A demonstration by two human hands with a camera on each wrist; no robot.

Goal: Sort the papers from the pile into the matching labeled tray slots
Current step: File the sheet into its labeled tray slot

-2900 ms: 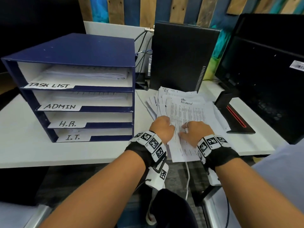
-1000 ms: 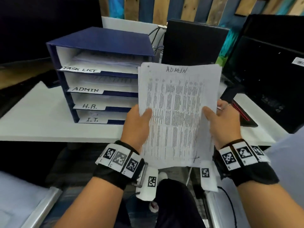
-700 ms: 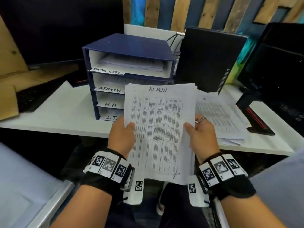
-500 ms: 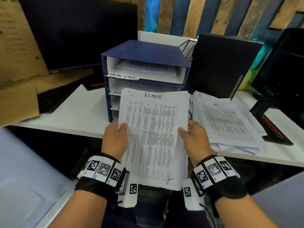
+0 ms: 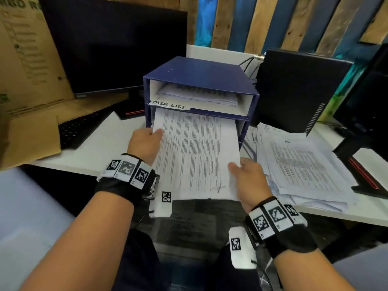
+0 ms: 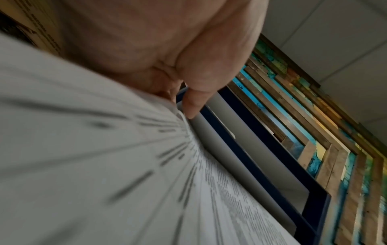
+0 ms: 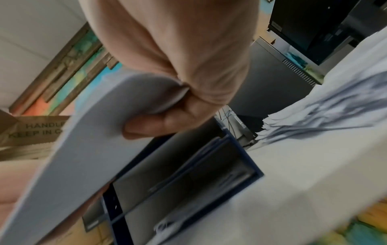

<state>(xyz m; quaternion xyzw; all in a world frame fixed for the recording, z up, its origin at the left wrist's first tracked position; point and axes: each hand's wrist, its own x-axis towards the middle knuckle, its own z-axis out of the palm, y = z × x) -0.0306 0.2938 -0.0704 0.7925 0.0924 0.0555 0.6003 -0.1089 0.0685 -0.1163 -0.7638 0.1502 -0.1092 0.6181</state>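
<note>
— Paper (image 5: 195,152) first: where is it?

— Its far edge is already inside the slot just under the one labelled TASK LIST, in the blue tray stack (image 5: 201,74); the near part hangs out over the desk edge. The left hand (image 5: 144,143) pinches its left edge, thumb on top. The right hand (image 5: 247,179) pinches the near right edge, thumb above and a finger curled beneath.

— How should the push go?

— I'd say keep the sheet flat and square to the opening, and feed both sides evenly so it doesn't buckle against the papers already inside.

— Counts?

— One sheet in hand, as far as I can tell. One tray stack; only its top two slots show. One pile (image 5: 302,164) beside it on the right, sheets too many to count. Two hands.
</note>
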